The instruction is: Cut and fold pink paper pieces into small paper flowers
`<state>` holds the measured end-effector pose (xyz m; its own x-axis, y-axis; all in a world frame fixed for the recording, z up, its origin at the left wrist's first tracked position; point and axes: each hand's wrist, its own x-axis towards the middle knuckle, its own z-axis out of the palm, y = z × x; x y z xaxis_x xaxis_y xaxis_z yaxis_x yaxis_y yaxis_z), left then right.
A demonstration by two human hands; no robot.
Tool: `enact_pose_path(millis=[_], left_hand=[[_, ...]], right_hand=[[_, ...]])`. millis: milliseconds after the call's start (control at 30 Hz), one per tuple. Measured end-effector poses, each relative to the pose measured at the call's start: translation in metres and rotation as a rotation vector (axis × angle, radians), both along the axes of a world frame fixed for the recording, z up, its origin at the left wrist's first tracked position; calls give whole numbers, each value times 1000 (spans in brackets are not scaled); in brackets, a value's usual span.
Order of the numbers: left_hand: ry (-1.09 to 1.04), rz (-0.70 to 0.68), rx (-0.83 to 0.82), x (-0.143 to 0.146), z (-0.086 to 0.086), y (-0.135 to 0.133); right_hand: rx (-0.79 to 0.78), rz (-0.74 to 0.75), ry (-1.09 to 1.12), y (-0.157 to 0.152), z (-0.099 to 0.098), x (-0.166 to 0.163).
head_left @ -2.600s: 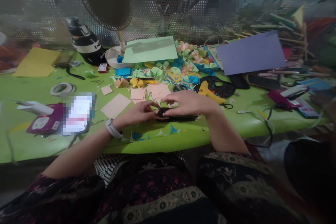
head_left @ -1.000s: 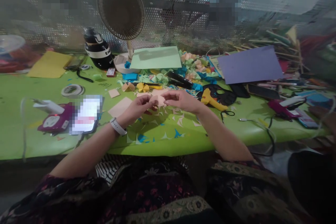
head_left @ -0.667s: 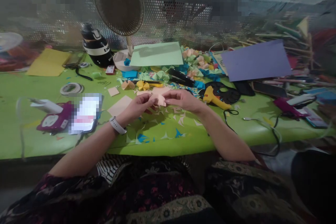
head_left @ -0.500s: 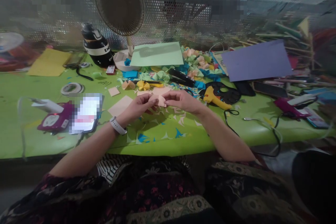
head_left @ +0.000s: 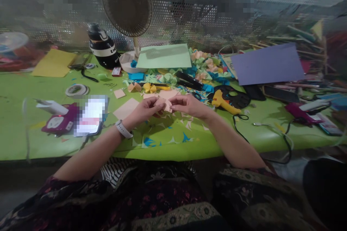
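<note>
Between both hands is a small piece of pale peach paper [head_left: 167,105], held just above the green tabletop. My left hand [head_left: 148,109] pinches its left side between thumb and fingers; a white watch band is on that wrist. From the other side, my right hand [head_left: 189,105] pinches the paper's right edge, its fingers partly hidden behind it. Peach sheets [head_left: 126,108] lie by my left hand, along with a small peach square [head_left: 119,94]. Paper scraps [head_left: 187,137] in peach and blue are scattered under and in front of my hands. A peach paper flower [head_left: 134,87] and a yellow one [head_left: 149,87] sit behind them.
A yellow glue gun [head_left: 225,101] rests right of my hands, its cord trailing forward. A black stapler [head_left: 189,80] lies behind. Leftward are a lit phone [head_left: 91,115], tape rolls [head_left: 77,90] and a black bottle [head_left: 104,48]. A fan [head_left: 127,3] stands at the back.
The peach paper has been turned slightly between my fingers, and less of its cut end shows. The whole view has shifted a little; both hands keep their pinch.
</note>
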<state>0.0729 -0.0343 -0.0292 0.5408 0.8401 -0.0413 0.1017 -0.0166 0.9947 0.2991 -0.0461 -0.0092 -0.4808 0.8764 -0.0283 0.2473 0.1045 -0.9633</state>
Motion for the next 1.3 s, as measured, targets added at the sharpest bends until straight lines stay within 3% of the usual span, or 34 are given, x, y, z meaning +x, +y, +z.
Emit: enact_pose_path(millis=[733,1300], left_hand=[[-45,-22,-35,-2,1,2],[9,-44,101,1,-1,2]], right_hand=[[-7,25,40,-5,4,-8],[-8,-23,-16,-3,1,-6]])
